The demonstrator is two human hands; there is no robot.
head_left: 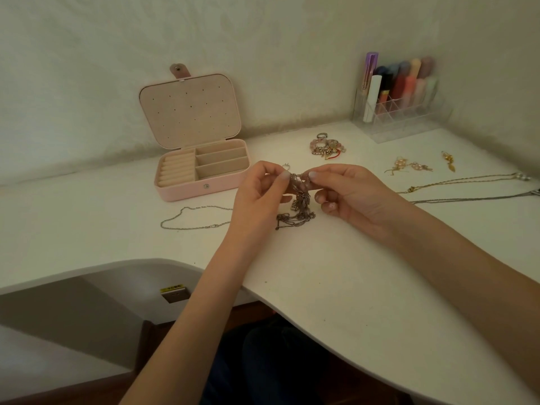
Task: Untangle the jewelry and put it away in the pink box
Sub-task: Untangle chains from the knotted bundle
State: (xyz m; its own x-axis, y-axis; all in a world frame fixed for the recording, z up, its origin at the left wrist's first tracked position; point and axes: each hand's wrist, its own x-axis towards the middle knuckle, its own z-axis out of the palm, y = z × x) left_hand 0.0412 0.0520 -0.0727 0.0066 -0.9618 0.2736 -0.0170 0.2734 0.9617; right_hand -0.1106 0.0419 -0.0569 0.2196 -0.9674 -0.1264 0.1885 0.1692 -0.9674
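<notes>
Silver chain [195, 220] lies loose on the white desk [336, 273] at centre left, below the pink jewelry box [187, 190], which sits open with its lid [190, 111] upright against the wall and its compartments bare. At frame centre the left hand [260, 197] and right hand [347, 194] face each other just above the desk, each pinching the top of a tangled clump of silver chains [296, 200] between thumb and fingertips; the clump's lower loops touch the desk. Upper right of the hands sits a heap of pink beaded bracelets [327, 147], then a clear organizer [400, 112] holding cosmetics. Far right lie gold earrings [409, 168] and two long necklaces [467, 188].
</notes>
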